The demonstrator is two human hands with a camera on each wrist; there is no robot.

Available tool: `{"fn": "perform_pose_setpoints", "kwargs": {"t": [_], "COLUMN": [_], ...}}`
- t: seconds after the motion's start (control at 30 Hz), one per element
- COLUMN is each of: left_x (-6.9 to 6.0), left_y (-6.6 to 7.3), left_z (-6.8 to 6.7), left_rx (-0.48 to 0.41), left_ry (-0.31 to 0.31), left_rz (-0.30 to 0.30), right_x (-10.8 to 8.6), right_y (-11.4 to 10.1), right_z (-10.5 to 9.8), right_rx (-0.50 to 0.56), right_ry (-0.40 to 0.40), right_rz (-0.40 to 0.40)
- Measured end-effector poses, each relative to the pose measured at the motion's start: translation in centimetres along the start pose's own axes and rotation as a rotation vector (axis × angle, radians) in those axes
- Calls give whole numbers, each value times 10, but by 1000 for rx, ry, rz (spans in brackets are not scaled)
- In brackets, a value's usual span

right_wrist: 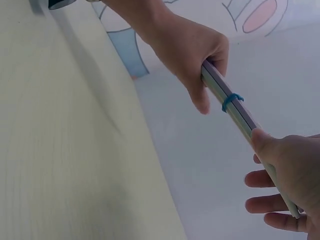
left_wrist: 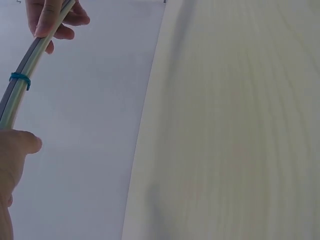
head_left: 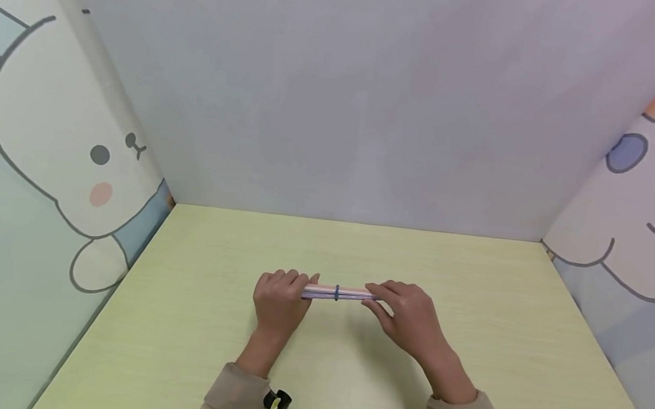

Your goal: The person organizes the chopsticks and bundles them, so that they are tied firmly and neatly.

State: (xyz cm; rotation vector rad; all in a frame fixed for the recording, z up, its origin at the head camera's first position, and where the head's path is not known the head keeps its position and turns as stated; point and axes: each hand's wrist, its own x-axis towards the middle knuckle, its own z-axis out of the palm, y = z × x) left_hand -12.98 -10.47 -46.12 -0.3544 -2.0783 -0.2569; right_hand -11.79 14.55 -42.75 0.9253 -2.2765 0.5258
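A bundle of slim pastel sticks (head_left: 350,293), chopstick-like in shape, is held level above the table between both hands. Around its middle sits a blue band (head_left: 336,292), which looks teal in the left wrist view. My left hand (head_left: 282,301) grips one end, fingers wrapped round it. Toward the other end, my right hand (head_left: 407,318) pinches the bundle between thumb and fingers. In the right wrist view the right hand's other fingers (right_wrist: 267,202) spread loosely beside the sticks (right_wrist: 240,112), whose thin tips show past the palm. The left hand hides the opposite end.
Beneath the hands lies a pale yellow wood-grain table (head_left: 180,346). A plain grey wall (head_left: 363,105) rises at its far edge. Side panels with cartoon animals (head_left: 69,148) flank it left and right. Black wrist devices (head_left: 277,402) are strapped near both sleeves.
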Motion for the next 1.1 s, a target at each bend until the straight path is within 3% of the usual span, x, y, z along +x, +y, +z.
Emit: {"fn": "perform_pose_setpoints", "kwargs": {"t": [0.13, 0.3, 0.53, 0.7, 0.97, 1.1], "left_x": [-1, -2, -9, -12, -21, -23], "left_y": [-1, -4, -15, -19, -19, -19], "left_z": [0, 1, 5, 12, 21, 21], "left_rx": [-40, -122, -247, -342, -352, -346], "left_ry": [-40, -145, -411, -599, -743, -796], "left_rz": [10, 35, 45, -20, -62, -89], "right_x": [-6, -12, -24, -31, -44, -47], "right_y": [6, 13, 26, 39, 52, 52], "right_z": [3, 12, 25, 35, 57, 60], "right_rx": [28, 82, 240, 339, 131, 130], "right_ry": [-5, -27, -162, -186, -223, -227], "right_rz": [16, 64, 183, 163, 165, 182]}}
